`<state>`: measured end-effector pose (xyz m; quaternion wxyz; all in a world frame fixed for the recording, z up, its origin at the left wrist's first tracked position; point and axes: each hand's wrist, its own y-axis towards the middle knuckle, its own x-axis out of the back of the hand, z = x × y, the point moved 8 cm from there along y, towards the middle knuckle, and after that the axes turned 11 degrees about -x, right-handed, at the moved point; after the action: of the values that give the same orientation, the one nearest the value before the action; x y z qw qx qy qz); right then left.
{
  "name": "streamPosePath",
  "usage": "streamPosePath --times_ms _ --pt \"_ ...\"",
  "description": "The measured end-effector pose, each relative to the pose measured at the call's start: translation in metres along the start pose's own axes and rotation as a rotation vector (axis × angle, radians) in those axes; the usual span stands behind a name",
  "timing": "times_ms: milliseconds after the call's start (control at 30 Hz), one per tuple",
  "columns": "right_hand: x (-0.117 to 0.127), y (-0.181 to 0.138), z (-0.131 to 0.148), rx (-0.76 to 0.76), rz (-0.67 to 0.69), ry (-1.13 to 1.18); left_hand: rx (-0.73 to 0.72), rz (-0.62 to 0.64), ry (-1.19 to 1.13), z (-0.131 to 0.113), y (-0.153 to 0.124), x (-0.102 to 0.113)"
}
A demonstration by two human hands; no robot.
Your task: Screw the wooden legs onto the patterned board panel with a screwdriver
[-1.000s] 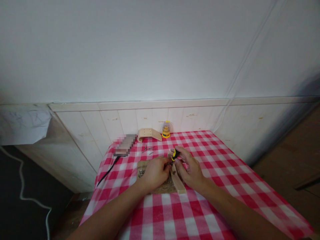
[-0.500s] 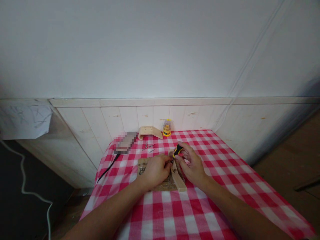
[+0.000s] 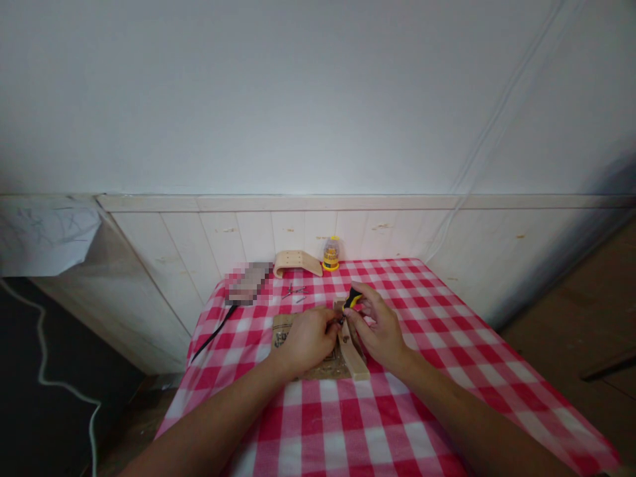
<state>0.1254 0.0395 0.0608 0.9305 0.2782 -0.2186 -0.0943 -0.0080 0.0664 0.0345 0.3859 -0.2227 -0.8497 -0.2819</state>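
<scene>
My right hand (image 3: 381,326) is closed around a black-and-yellow screwdriver handle (image 3: 353,297), which tilts with its lower end toward my left fingertips. Those fingers of my left hand (image 3: 309,339) are pinched together beside the screwdriver's lower end; what is between them is too small and hidden to make out. Under and between both hands lies a pale, curved wooden piece (image 3: 354,362), its near end pointing toward me. It rests over a brown printed sheet (image 3: 281,323), partly covered by my left hand. The screwdriver's tip is hidden.
Several small metal pieces (image 3: 297,290) lie beyond my left hand. At the back stand a bent wooden part with holes (image 3: 298,261) and a yellow-based clear container (image 3: 331,254). A blurred-out object (image 3: 248,283) with a black strap is at left. A checked cloth (image 3: 318,445) covers the table.
The screwdriver handle appears slightly turned in my right fingers. Both hands stay in nearly the same place, and the whole view has shifted a little.
</scene>
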Motion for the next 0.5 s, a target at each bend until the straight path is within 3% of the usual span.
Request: streamPosePath --times_ms 500 --pt "-0.0004 -0.0001 0.0008 0.061 -0.007 -0.009 0.0 0.004 0.041 0.0004 -0.0007 -0.0006"
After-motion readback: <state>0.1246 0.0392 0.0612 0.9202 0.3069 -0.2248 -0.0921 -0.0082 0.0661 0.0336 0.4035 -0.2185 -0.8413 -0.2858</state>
